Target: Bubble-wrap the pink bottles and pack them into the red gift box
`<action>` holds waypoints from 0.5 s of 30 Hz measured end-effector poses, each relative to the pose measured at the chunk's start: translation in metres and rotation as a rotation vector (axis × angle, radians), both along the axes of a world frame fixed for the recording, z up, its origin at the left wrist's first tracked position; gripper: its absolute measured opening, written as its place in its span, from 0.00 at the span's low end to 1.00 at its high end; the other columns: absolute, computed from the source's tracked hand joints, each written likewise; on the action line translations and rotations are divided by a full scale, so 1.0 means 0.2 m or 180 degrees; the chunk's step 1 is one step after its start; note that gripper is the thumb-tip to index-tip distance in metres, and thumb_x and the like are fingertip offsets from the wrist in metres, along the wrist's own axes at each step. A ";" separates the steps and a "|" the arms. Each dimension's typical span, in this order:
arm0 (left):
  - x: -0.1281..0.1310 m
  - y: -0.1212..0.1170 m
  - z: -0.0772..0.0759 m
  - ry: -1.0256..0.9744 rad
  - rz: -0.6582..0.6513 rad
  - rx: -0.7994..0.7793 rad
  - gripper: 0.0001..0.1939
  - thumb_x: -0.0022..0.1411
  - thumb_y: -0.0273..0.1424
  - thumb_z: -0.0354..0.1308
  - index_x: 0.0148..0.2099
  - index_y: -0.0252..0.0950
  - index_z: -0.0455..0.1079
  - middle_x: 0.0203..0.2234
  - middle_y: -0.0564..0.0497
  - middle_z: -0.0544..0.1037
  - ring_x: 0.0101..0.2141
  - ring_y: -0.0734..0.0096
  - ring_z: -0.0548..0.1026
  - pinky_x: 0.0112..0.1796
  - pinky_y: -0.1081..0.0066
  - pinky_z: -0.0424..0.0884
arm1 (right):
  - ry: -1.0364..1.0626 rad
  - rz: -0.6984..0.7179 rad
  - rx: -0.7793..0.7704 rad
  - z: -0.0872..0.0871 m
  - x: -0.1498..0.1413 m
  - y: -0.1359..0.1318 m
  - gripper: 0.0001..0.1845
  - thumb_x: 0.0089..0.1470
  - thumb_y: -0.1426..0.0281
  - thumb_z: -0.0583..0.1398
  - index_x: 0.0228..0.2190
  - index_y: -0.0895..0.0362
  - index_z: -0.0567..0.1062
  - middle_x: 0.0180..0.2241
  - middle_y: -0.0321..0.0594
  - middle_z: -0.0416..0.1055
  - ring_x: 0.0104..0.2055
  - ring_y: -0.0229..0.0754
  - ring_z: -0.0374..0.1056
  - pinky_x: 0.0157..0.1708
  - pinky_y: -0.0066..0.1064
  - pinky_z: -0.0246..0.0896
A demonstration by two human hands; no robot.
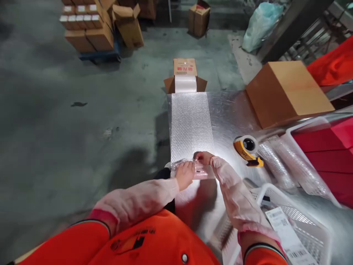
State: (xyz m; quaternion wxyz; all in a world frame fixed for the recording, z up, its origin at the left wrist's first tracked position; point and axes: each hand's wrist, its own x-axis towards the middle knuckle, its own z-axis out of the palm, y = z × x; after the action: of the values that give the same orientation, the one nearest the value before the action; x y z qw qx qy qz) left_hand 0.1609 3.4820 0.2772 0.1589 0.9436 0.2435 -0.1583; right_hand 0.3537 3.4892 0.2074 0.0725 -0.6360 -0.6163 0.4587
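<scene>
A long strip of bubble wrap (191, 125) lies along the metal table (228, 114), fed from a roll (185, 83) in an open carton at the far end. At its near end the wrap is rolled around a small item (199, 172) I cannot make out. My left hand (184, 174) has its fingers curled over the left part of that roll. My right hand (203, 158) pinches the roll's upper right edge. Both forearms wear pale pink sleeve covers.
A yellow tape dispenser (247, 150) sits right of my hands. Two wrapped bundles (286, 165) lie beyond it. A closed cardboard box (286, 92) and a white tray with red boxes (328, 151) stand at the right. A white basket (292, 221) with a label is near. Stacked cartons (88, 29) stand on the floor.
</scene>
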 end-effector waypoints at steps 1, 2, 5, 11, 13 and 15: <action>0.02 0.02 -0.01 0.0056 0.0073 -0.0054 0.29 0.58 0.33 0.66 0.59 0.29 0.65 0.52 0.35 0.73 0.51 0.50 0.70 0.49 0.57 0.66 | -0.0035 0.0042 -0.0043 0.02 0.02 0.02 0.08 0.51 0.77 0.63 0.36 0.63 0.78 0.29 0.35 0.77 0.29 0.35 0.70 0.33 0.26 0.65; 0.03 0.04 -0.01 0.0087 0.0154 -0.0122 0.27 0.58 0.31 0.64 0.58 0.28 0.66 0.51 0.36 0.73 0.51 0.51 0.70 0.49 0.58 0.67 | -0.0092 0.0082 -0.0069 0.04 0.04 0.03 0.12 0.51 0.77 0.63 0.40 0.64 0.78 0.31 0.37 0.77 0.31 0.35 0.71 0.35 0.26 0.65; 0.06 0.09 0.00 0.0153 0.0321 -0.0330 0.23 0.55 0.27 0.63 0.54 0.28 0.68 0.48 0.37 0.75 0.50 0.52 0.71 0.48 0.59 0.68 | -0.0293 0.0186 0.0024 0.17 0.10 0.02 0.20 0.49 0.80 0.61 0.46 0.64 0.77 0.40 0.45 0.79 0.43 0.41 0.73 0.45 0.30 0.64; 0.12 0.26 0.01 0.0416 0.0331 -0.0837 0.27 0.47 0.34 0.69 0.50 0.32 0.73 0.45 0.41 0.80 0.48 0.50 0.75 0.46 0.61 0.71 | -0.0739 0.0926 0.0038 0.39 0.05 -0.11 0.37 0.31 0.71 0.74 0.48 0.58 0.78 0.50 0.49 0.76 0.52 0.58 0.70 0.52 0.42 0.63; 0.15 0.36 0.03 0.0535 0.0315 -0.1070 0.26 0.46 0.38 0.70 0.48 0.34 0.76 0.41 0.44 0.81 0.44 0.53 0.78 0.41 0.64 0.72 | -0.1021 0.1058 0.0007 0.40 0.02 -0.08 0.35 0.35 0.68 0.75 0.48 0.57 0.78 0.48 0.48 0.77 0.52 0.57 0.70 0.54 0.43 0.61; 0.17 0.45 0.06 0.0569 0.0273 -0.1256 0.25 0.46 0.43 0.71 0.45 0.36 0.77 0.37 0.47 0.81 0.40 0.57 0.78 0.38 0.67 0.72 | -0.1012 0.1103 -0.0248 0.39 0.03 0.00 0.32 0.39 0.67 0.74 0.49 0.55 0.78 0.44 0.43 0.78 0.49 0.53 0.73 0.52 0.39 0.61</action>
State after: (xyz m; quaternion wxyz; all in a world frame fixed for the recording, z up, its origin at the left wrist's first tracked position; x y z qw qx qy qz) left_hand 0.1944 3.5724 0.2892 0.3249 0.8652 0.2608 -0.2790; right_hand 0.3606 3.4896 0.2861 -0.1299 -0.5873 -0.7017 0.3819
